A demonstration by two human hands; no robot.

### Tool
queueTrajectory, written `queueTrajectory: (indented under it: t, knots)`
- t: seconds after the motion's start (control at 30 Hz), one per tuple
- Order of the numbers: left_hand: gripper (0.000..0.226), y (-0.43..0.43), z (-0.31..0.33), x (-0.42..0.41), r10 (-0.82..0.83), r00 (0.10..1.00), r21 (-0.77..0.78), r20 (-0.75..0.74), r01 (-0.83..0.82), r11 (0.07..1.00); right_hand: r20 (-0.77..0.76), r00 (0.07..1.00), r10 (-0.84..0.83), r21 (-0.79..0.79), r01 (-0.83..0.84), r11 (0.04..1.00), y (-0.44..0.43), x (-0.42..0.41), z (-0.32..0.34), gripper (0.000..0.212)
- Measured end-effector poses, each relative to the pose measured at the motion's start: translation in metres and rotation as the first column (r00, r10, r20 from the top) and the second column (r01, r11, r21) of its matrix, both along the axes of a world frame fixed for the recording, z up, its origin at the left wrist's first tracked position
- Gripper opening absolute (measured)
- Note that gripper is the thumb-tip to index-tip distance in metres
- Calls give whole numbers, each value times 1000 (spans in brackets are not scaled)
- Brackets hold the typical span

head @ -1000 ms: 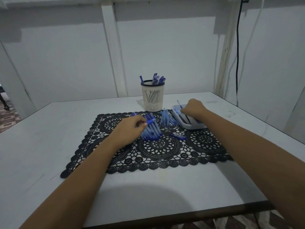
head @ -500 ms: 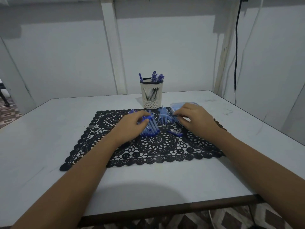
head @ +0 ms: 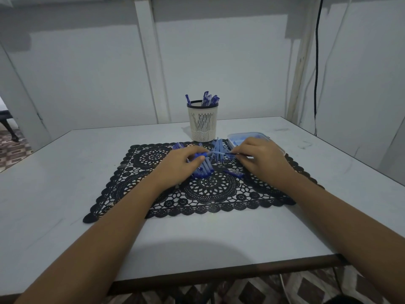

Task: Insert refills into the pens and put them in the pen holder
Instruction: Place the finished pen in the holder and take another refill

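Pen barrel [head: 213, 153]: pinched by the left hand [head: 183, 164], long axis left-to-right, above the mat.
Refill [head: 231, 153]: pinched by the right hand [head: 260, 157], seemingly aligned with the barrel's mouth.
Pen holder [head: 202, 125]: placed just behind both hands.

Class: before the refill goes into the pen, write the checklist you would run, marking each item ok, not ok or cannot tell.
1. Left hand grips a pen: ok.
2. Right hand pinches a refill: ok.
3. Refill lined up with the pen's open end: cannot tell, too small.
4. Pen holder upright with room left: ok.
5. Black mat lies flat under the work: ok.
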State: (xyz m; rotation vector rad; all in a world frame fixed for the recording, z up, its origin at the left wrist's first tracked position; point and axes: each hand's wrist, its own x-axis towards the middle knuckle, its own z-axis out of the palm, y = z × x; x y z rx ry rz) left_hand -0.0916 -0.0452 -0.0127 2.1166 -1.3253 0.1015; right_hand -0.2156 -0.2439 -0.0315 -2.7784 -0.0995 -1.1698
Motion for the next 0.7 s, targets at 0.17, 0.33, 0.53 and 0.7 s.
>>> queueTrajectory:
  t: [0.17,0.33,0.53,0.7]
  knots:
    - [27,-1,0,0,-10,1000,-20,-15,9,1000,59,998,-15,41,13,999,2,0,-1,18]
    - [27,-1,1,-1,-10,1000,-24,-19,10,1000,28,999,-24,38,23,999,1,1,-3,19]
    - [25,0,1,0,-18,1000,-1,5,18,1000,5,999,-42,-55,42,998,2,-2,0,23]
    - [30,-1,1,-8,-93,982,144,165,70,987,97,993,-70,-324,98,941,13,-6,1,17]
